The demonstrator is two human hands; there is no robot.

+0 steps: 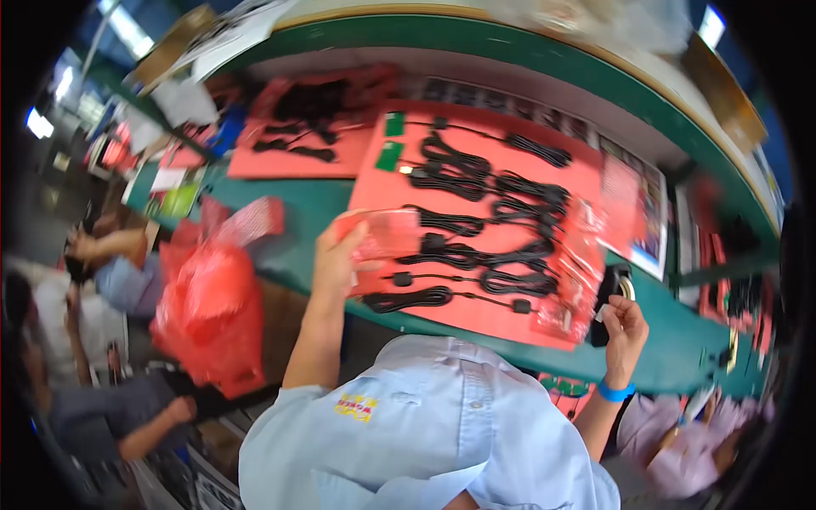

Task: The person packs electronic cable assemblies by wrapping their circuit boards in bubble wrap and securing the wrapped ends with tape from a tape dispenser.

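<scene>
Green tabletop [299, 204] carries coiled black cables [408, 299] right of the left hand [337, 248], which grips a pink pouch [393, 234]: probably light, soft, slippery, best pinched by its edge. At the right hand [625, 323], any grasp is unclear.

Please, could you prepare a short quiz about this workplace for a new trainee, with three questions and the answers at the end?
1. True or false: the left hand is holding a pinkish packet.
2. What colour is the wristband?
3. What are the black cables in front of the person lying on?
A) a red bag
B) a pink sheet
C) a cardboard box

Key: 1. True. 2. Blue. 3. B.
</scene>
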